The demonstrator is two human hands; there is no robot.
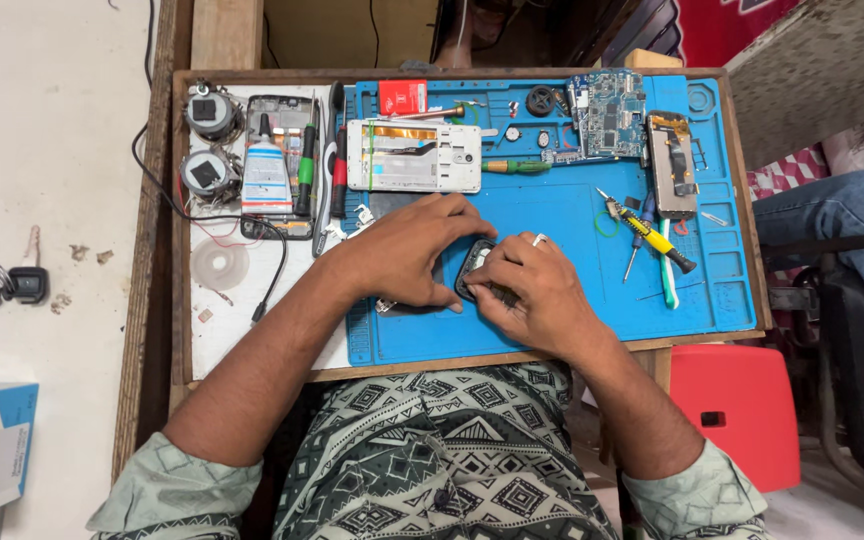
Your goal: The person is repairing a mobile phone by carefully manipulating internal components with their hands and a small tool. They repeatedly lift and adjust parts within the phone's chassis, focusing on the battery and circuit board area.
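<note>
Both hands meet over a small dark phone part (474, 268) lying on the blue repair mat (562, 320), near the front edge of the desk. The left hand (404, 252) lies curled over the part's left side, fingers bent down and pressing it. The right hand (532, 290) pinches the part's right edge with bent fingers; a ring sits on one finger. Most of the part is hidden under the hands.

Just behind the hands, toward the back edge, lies a white phone frame (414, 156) with a green-handled screwdriver (515, 167) beside it. Farther right on the mat are a blue circuit board (607, 115), a second opened phone body (673, 165), and a yellow-handled tool (655, 235) near the right edge. Left of the mat, on a white board, stand a glue tube (266, 172), two round coil units (210, 140) at the back left corner and a clear tape ring (219, 265).

The desk is a wooden tray-like top (157, 250). A red plastic stool (737, 400) stands at the right, a car key (22, 283) on the pale floor at the left
</note>
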